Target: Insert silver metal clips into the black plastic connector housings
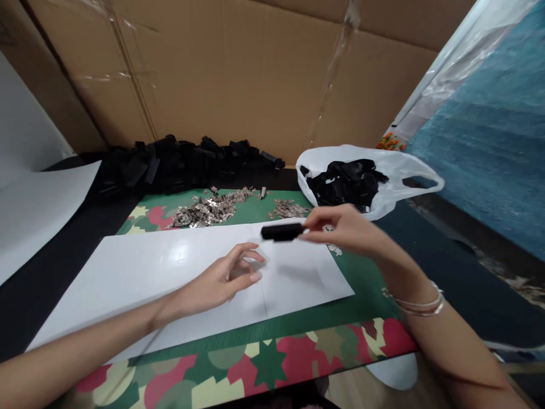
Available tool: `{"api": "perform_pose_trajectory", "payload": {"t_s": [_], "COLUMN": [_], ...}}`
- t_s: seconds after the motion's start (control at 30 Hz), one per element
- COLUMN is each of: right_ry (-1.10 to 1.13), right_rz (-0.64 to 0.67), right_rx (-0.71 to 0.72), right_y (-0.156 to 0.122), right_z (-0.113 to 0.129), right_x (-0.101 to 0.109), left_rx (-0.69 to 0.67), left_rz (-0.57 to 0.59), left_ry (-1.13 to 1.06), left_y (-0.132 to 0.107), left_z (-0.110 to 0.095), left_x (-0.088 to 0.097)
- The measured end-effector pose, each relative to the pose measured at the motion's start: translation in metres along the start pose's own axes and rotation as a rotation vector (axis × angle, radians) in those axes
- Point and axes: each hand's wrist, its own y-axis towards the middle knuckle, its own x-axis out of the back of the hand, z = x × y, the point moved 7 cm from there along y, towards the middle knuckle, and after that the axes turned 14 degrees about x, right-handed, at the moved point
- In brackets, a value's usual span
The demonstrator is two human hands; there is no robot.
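Observation:
My right hand [344, 230] hovers above the table and pinches one end of a small black oblong plastic part [281, 232], holding it level over a white sheet [140, 272]. My left hand [225, 278] rests on that white sheet just below the part. Its fingers are curled loosely, thumb and forefinger near each other, and nothing shows between them. Behind the sheet lie two heaps of small shiny metal pieces [210, 209].
A pile of black plastic parts [179, 165] lies along the cardboard wall [238, 74] at the back. A white plastic bag [400, 170] holding more black parts sits at the right. The table wears a green patterned mat [272, 363]. Another white sheet [38, 204] lies at left.

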Motion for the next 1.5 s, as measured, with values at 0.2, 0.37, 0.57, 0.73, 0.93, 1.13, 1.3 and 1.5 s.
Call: {"api": "perform_pose_trajectory", "payload": {"t_s": [0.2,0.37,0.57,0.73,0.93,1.13,1.3,1.5], "right_ry": [-0.891,-1.056,-1.044,-0.847,-0.575,-0.481,-0.423,-0.163], "right_rz": [-0.348,-0.31,-0.279,-0.116,0.116,0.15,0.155,0.435], "right_rx": [-0.445,-0.583,-0.525,-0.148,0.109,0.022,0.008,0.104], "right_y": [-0.011,-0.001,0.025,0.095,0.212,0.25,0.224,0.123], "right_z": [-0.057,-0.105,-0.096,-0.049,-0.02,-0.027,-0.026,0.004], "right_x": [0.129,0.151,0.139,0.057,-0.068,-0.124,-0.107,-0.078], "left_rx": [0.005,0.012,-0.014,-0.02,-0.034,-0.019,-0.081,-0.208], "left_rz": [0.01,0.031,0.023,0.012,0.015,0.009,-0.11,-0.586], "left_ry": [-0.043,-0.048,-0.069,-0.061,-0.084,-0.107,-0.31,-0.207], "left_y": [0.003,0.003,0.002,0.004,0.005,0.005,0.007,-0.01], "left_z": [0.006,0.008,0.007,0.011,0.015,0.013,0.016,0.013], "left_x": [0.0,-0.001,-0.002,-0.003,-0.003,-0.003,0.009,0.039]}}
